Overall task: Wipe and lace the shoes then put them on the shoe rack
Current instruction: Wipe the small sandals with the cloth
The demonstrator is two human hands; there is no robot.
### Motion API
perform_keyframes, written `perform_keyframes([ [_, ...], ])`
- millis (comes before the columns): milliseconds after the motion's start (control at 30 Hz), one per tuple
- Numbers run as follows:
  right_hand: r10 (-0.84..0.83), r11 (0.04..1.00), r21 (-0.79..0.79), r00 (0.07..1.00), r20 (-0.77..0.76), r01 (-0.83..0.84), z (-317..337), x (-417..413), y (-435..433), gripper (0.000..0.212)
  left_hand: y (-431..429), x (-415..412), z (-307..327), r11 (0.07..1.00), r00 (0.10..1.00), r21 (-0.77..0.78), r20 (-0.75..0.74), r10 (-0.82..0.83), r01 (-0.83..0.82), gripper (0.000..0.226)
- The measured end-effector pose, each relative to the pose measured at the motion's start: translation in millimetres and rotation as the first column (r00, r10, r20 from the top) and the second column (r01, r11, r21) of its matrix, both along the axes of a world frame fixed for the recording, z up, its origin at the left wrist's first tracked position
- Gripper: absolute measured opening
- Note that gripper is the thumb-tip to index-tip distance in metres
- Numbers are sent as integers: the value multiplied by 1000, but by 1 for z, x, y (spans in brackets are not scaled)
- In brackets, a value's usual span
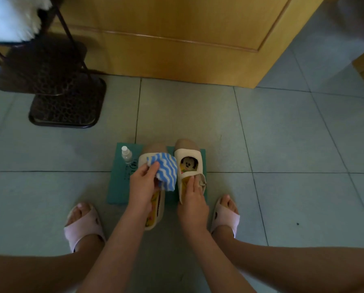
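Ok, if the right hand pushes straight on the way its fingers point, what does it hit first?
Probably the cartoon patch on the right shoe: the right hand lies on that shoe's opening, fingers aimed at it. Height is unclear.

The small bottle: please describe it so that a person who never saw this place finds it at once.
Before the wooden door, a green mat lies on the tiled floor with two beige shoes. The bottle stands upright at the mat's far left corner. It alone is clear, with a white cap.
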State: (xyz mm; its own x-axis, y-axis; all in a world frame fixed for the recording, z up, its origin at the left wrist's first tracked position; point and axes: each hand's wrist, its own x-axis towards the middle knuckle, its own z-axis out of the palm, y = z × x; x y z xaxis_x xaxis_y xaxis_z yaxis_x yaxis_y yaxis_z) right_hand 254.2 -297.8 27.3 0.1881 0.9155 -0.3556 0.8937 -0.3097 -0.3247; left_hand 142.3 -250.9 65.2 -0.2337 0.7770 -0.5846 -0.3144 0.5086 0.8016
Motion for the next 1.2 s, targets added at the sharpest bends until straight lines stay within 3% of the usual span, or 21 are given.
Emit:
perform_keyframes([
  [200, -150, 982, 65, 937, -316, 179, 2, 31, -10, 55, -8, 6, -9, 998, 996, -15, -65, -57, 56, 8],
  [233, -160, 982, 37, 927, -339, 183, -5, 40, -12, 52, -9, 7, -10, 997, 994, -8, -87, -71, 71, 9],
  [333, -184, 982, 2, 959, -215, 189, -35, 68, -18, 55, -10, 11, -17, 989, 975, -7, -165, -147, 148, 13],
  [400, -230, 972, -29, 927, -298, 232, -60, 84, -21, 56, -11, 16, -18, 983, 960, 3, -215, -179, 184, 13],
  [467, -225, 972, -19, 912, -343, 232, -30, 74, -19, 46, -9, 21, -19, 970, 917, 38, -337, -213, 239, 17],
  [600, -256, 955, -25, 783, -566, 294, -3, 77, -16, 43, 2, 32, -21, 945, 841, 75, -482, -245, 319, 15],
  [700, -254, 954, -18, 780, -571, 298, -8, 82, -21, 43, 14, 41, -24, 916, 801, 118, -537, -266, 384, 31],
  [833, -293, 936, 22, 814, -502, 351, -16, 82, -23, 44, 21, 52, -24, 853, 732, 155, -603, -318, 499, 34],
  [1033, -298, 935, 20, 816, -496, 353, -31, 85, -26, 54, 27, 61, -30, 847, 728, 219, -638, -251, 484, 34],
  [1133, -284, 939, 37, 834, -473, 341, -18, 83, -27, 43, 42, 67, -27, 878, 756, 221, -621, -209, 425, 34],
  [1200, -289, 937, 9, 792, -538, 349, -12, 83, -27, 40, 49, 71, -26, 879, 736, 210, -645, -205, 429, 33],
])
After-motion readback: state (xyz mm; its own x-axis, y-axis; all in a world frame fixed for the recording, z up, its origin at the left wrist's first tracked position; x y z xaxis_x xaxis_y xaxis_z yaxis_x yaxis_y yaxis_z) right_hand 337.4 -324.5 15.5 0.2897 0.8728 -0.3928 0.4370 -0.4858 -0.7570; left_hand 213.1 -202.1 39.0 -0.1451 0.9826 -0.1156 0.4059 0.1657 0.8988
